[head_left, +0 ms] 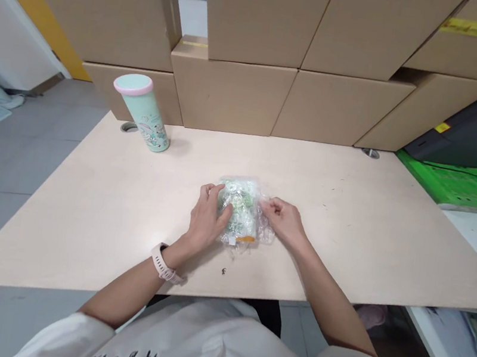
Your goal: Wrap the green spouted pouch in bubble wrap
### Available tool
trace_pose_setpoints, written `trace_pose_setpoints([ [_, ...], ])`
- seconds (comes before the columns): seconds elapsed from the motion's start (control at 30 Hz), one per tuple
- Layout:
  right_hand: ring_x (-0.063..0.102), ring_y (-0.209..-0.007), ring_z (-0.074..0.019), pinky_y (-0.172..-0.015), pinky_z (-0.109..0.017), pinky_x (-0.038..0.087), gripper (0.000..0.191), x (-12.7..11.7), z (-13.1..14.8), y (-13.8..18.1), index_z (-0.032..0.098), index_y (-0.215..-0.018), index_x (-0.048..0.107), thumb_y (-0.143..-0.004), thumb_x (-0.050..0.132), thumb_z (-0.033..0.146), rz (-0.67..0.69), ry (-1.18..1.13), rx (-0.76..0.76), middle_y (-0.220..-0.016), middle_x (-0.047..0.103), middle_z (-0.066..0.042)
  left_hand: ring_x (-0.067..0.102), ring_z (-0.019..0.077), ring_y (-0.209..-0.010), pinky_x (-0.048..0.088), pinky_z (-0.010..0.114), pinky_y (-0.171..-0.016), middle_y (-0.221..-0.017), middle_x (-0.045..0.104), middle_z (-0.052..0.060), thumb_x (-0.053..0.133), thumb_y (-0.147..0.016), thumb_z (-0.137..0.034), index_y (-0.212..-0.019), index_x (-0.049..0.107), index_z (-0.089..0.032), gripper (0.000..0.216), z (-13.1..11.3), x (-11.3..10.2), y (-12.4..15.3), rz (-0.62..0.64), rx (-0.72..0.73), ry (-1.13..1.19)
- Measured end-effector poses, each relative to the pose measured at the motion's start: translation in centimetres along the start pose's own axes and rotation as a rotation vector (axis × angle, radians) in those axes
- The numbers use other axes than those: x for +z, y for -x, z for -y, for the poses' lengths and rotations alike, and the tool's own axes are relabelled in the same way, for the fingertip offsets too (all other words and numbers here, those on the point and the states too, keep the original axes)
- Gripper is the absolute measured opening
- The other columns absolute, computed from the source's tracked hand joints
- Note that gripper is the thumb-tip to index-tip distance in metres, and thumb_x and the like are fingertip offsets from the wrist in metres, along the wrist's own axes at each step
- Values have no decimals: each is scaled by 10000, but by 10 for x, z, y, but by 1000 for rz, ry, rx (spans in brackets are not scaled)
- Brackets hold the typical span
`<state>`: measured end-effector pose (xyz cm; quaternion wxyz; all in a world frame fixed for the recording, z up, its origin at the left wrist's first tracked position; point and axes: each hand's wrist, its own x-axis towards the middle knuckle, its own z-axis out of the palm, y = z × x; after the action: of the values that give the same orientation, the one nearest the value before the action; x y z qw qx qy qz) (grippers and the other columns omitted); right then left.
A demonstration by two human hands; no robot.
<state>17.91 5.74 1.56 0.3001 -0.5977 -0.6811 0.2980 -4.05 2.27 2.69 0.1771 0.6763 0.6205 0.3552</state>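
A flat green-and-white package (241,203) wrapped in clear bubble wrap lies on the wooden table between my hands; an orange patch shows at its lower edge. My left hand (208,216) grips its left side, with the thumb over the top and the fingers along the edge. At the right side, my right hand (283,217) is closed in a pinch on the loose bubble wrap (265,231). What lies inside the wrap cannot be made out clearly.
A mint tumbler with a pink rim (143,112) stands at the table's (121,232) back left. Cardboard boxes (237,97) are stacked along the back edge. To the right are a green plastic crate (476,189) and a dark grey case (476,132).
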Motion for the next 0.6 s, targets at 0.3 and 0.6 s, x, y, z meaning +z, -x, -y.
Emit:
trace_pose_setpoints([
  [0.3, 592, -1288, -307, -1052, -514, 473, 184, -30, 52, 4, 272, -876, 644, -992, 530, 356, -180, -74, -523, -1223, 708, -55, 671, 232, -997, 590, 407, -836, -1278, 630, 119, 424, -1016, -471, -1314, 599, -258, 407, -10, 2, 5, 250, -182, 756],
  [0.6, 713, -1082, -282, -865, -464, 577, 187, -46, 41, 1, 261, -882, 695, -992, 545, 276, -453, -26, -546, -1136, 748, -101, 525, 275, -1322, 503, 456, -1037, -1491, 500, 71, 544, -975, -444, -1386, 509, -342, 425, 6, -1, -6, -109, -396, 747],
])
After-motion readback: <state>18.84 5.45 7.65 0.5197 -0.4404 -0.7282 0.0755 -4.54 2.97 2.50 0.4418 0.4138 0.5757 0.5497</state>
